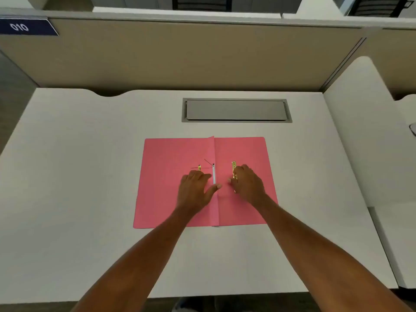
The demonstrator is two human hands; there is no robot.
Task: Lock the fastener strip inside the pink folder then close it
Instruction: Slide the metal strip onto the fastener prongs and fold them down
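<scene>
The pink folder (pixel 180 183) lies open flat on the white bench (pixel 90 176). My left hand (pixel 194 188) rests spread and released beside the white spine strip (pixel 213 175). My right hand (pixel 246 183) curls its fingers (pixel 234 181) on the gold fastener strip (pixel 234 168); whether they pinch it I cannot tell. I think locking is in hand; next I must press it flat.

1. The folder (pixel 175 188) lies open and flat on the desk (pixel 78 176), near its middle.
2. Behind the folder, a cable hatch (pixel 235 109) is set into the desk.
3. A partition (pixel 180 55) stands behind the desk.
4. The left hand (pixel 194 190) rests on the folder's left leaf, just beside the spine.
5. The right hand (pixel 247 184) rests on the right leaf, touching the fastener strip (pixel 234 169).
6. A small clip (pixel 199 167) sits on the left leaf, behind the left hand.
</scene>
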